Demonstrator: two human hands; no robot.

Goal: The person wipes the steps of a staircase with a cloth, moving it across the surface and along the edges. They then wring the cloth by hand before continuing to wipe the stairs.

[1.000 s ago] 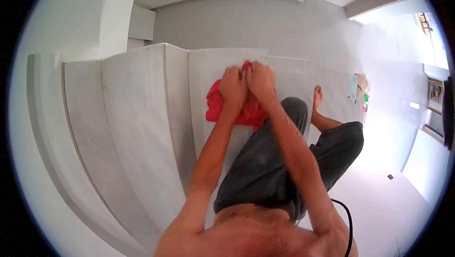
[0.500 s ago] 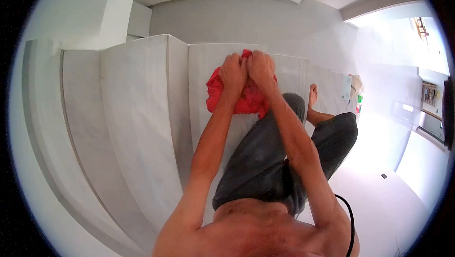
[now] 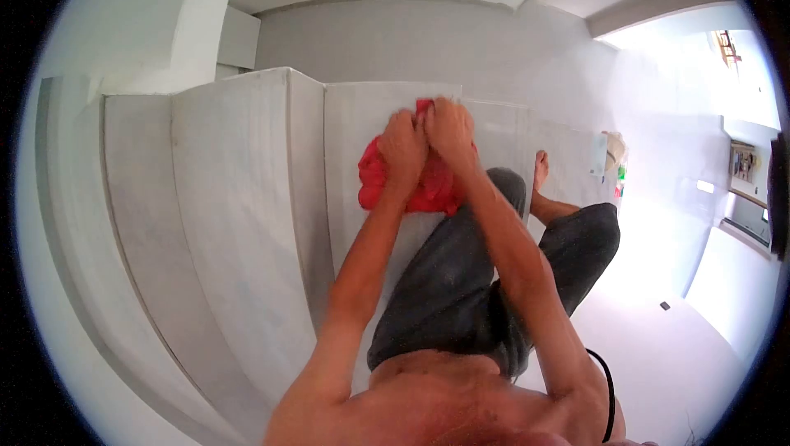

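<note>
At upper centre of the frame, red cloth [image 3: 373, 176] lies bunched on a pale step [image 3: 352, 113], left hand [image 3: 402, 148] and right hand [image 3: 450, 129] clenched on it (a gathering stage, apparently), dark trousers [image 3: 440, 290] beside; any next move probably calls for firm grips.

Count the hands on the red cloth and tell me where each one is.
2. The left hand is on the left side of the red cloth; the right hand is close beside it, to its right. Both are in plain view.
</note>
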